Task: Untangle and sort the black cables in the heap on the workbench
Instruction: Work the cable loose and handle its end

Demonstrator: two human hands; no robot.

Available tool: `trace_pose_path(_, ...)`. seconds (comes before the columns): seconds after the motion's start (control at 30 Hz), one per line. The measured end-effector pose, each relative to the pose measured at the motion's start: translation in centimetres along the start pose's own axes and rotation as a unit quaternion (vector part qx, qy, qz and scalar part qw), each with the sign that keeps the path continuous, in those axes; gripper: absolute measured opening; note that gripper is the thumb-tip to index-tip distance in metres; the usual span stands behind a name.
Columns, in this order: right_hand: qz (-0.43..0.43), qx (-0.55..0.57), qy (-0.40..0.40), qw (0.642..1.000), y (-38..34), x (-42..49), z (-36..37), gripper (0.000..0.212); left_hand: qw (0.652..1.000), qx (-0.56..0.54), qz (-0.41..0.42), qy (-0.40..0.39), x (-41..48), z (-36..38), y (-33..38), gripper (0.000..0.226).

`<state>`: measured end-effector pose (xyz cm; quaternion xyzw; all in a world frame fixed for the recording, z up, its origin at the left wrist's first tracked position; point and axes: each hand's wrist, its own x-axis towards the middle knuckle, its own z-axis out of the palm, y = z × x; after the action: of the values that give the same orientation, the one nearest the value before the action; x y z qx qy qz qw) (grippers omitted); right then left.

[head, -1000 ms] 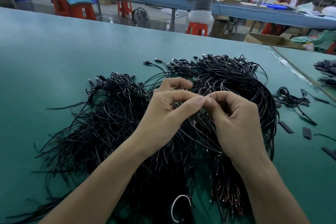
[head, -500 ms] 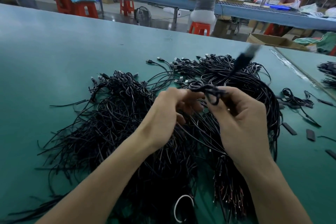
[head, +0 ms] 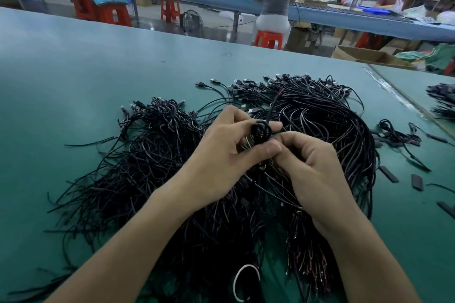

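Note:
A big heap of black cables (head: 152, 167) sprawls over the green workbench (head: 73, 76), with USB plugs at its far edge. Above its middle my left hand (head: 229, 155) pinches a small coiled black cable (head: 261, 131) between thumb and fingers. One loose end of that cable sticks up and away, showing a red tip. My right hand (head: 312, 170) sits close beside the left, fingers curled under the coil on the same cable. Thin wires trail from both hands down into the heap.
A smaller knot of cable (head: 396, 135) and a few short black sleeves (head: 389, 173) lie to the right. Another cable pile (head: 443, 101) sits on the adjoining bench. A white ring (head: 243, 283) lies near the front. People work at a far bench.
The cable in my hands has been wound into a tighter small coil. Its free end, swinging up blurred half a second ago, now points up and away. Both hands stayed over the heap's middle.

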<state>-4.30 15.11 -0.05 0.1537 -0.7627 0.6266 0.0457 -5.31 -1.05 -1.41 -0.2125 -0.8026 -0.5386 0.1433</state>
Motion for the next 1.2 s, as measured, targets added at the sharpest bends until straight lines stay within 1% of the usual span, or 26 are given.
trace_pose_path(0.07, 0.026, 0.058, -0.010, 0.998, -0.2, 0.0, -0.1, 0.021, 0.995, 0.056, 0.074, 0.046, -0.1, 0.1, 0.0, 0.029)
trace_pose_path(0.13, 0.045, 0.099, -0.026, 0.994, -0.4, 0.0, -0.3, 0.016, 0.987, 0.074, 0.129, 0.068, -0.1, 0.1, 0.1, 0.027)
trace_pose_path(0.23, 0.092, 0.120, -0.036, 0.988, -0.3, 0.1, -0.6, 0.014, 0.983, 0.082, 0.161, 0.035, -0.2, -0.1, -0.1, 0.026)
trace_pose_path(0.3, 0.115, 0.135, -0.030, 0.984, -0.2, 0.2, -0.7, 0.012, 0.978, 0.113, 0.174, 0.022, -0.4, -0.2, -0.2, 0.030)
trace_pose_path(0.37, 0.124, 0.150, -0.021, 0.981, -0.1, 0.2, -0.8, 0.012, 0.976, 0.130, 0.177, 0.012, -0.6, -0.2, -0.2, 0.039)
trace_pose_path(0.47, 0.138, 0.170, -0.009, 0.976, -0.1, 0.2, -0.8, 0.013, 0.983, 0.103, 0.152, -0.017, -0.8, -0.2, 0.0, 0.048)
trace_pose_path(0.53, 0.149, 0.184, -0.012, 0.972, -0.3, 0.3, -0.6, 0.014, 0.988, 0.086, 0.129, -0.018, -0.8, -0.1, 0.4, 0.045)
trace_pose_path(0.63, 0.177, 0.173, -0.002, 0.969, 0.1, 0.3, -0.3, 0.018, 0.991, 0.094, 0.090, 0.022, -0.5, 0.1, 0.7, 0.032)
trace_pose_path(0.7, 0.173, 0.127, 0.029, 0.976, 0.5, 0.4, -0.2, 0.021, 0.996, 0.067, 0.049, 0.015, -0.3, 0.2, 0.6, 0.023)
trace_pose_path(0.73, 0.154, 0.083, 0.049, 0.983, 0.8, 0.4, -0.3, 0.019, 0.999, 0.048, 0.022, 0.009, -0.2, 0.2, 0.4, 0.022)
trace_pose_path(0.8, 0.098, -0.055, 0.089, 0.990, 1.4, 0.5, -0.6, 0.014, 0.999, 0.018, -0.033, 0.024, -0.1, -0.2, 0.0, 0.022)
trace_pose_path(0.87, 0.048, -0.197, 0.110, 0.973, 1.9, 0.4, -1.0, 0.008, 0.993, 0.026, -0.075, 0.084, 0.3, -1.0, -0.8, 0.024)
trace_pose_path(0.9, 0.043, -0.259, 0.098, 0.960, 2.0, 0.3, -1.1, 0.010, 0.987, 0.057, -0.096, 0.118, 0.6, -1.5, -1.3, 0.025)
trace_pose_path(0.97, 0.062, -0.369, 0.043, 0.926, 2.6, 0.1, -1.0, 0.027, 0.964, 0.140, -0.139, 0.176, 1.4, -2.8, -2.5, 0.024)
trace_pose_path(1.03, 0.091, -0.435, 0.001, 0.896, 2.9, -0.1, -0.6, 0.035, 0.942, 0.203, -0.174, 0.203, 2.2, -4.2, -3.9, 0.023)
trace_pose_path(1.1, 0.096, -0.465, -0.012, 0.880, 2.8, -0.4, -0.1, 0.031, 0.923, 0.255, -0.209, 0.197, 2.9, -5.4, -5.5, 0.025)
trace_pose_path(1.17, 0.087, -0.493, -0.018, 0.865, 2.7, -0.6, 0.2, 0.022, 0.903, 0.306, -0.252, 0.164, 3.3, -6.1, -6.8, 0.029)
trace_pose_path(1.2, 0.085, -0.503, -0.021, 0.860, 2.7, -0.6, 0.2, 0.021, 0.895, 0.324, -0.270, 0.147, 3.4, -6.3, -7.1, 0.031)
